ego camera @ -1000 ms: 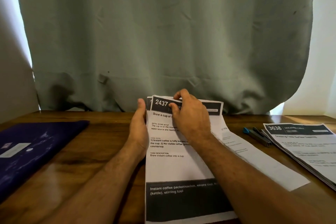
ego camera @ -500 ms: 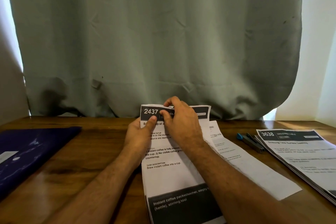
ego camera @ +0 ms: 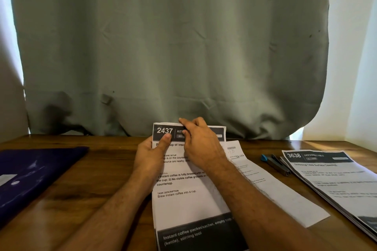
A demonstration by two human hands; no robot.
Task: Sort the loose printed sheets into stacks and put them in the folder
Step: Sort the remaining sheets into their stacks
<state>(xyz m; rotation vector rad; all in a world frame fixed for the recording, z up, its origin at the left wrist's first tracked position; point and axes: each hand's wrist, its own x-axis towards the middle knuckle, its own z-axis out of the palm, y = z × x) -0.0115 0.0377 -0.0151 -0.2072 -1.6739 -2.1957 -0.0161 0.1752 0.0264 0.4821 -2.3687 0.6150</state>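
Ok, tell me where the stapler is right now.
In the head view the stapler lies on the table's right side, between the single loose sheet and the 3638 stack.

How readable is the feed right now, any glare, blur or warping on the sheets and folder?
Head view: the white 2437 sheet reads sharply in the centre; text on the 3638 stack at the right edge is soft. Window light burns out beside the grey-green curtain, glare patches mark the dark blue folder, and wide-angle warping bows the curtain's right edge.
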